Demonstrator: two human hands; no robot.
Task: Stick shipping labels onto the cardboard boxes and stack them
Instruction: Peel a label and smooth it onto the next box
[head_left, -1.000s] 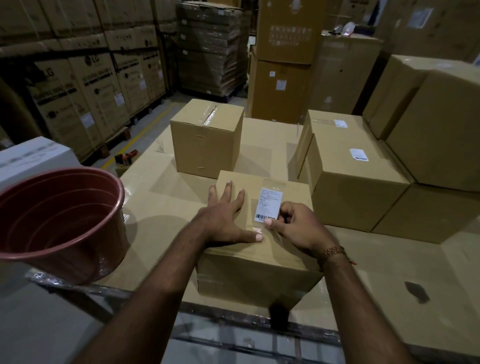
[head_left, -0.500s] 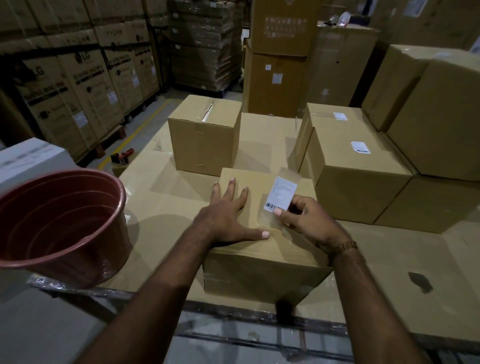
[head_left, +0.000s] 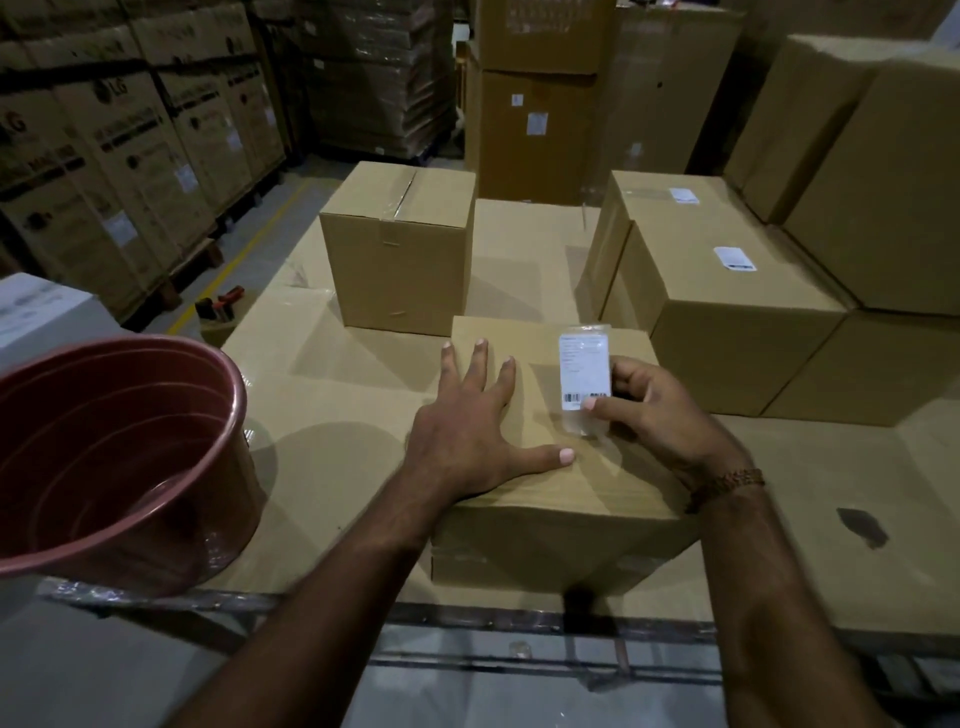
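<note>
Left hand (head_left: 467, 436), fingers spread, presses flat on the plain brown cardboard box (head_left: 550, 499) nearest on the desk (head_left: 332, 395); right hand (head_left: 654, 410) pinches the white barcoded shipping label (head_left: 584, 375) above its lid. Thin and floppy, the label is best held by its edge. The pink plastic bucket (head_left: 104, 457) shows no contents

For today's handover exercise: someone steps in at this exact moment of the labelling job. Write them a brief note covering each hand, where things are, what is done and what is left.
Left hand: flat on top of the near box, steadying it.
Right hand: pinches the shipping label above that box top.
Done: two boxes at right carry labels.
Left: press this label down, label the bare box behind, stack.
</note>
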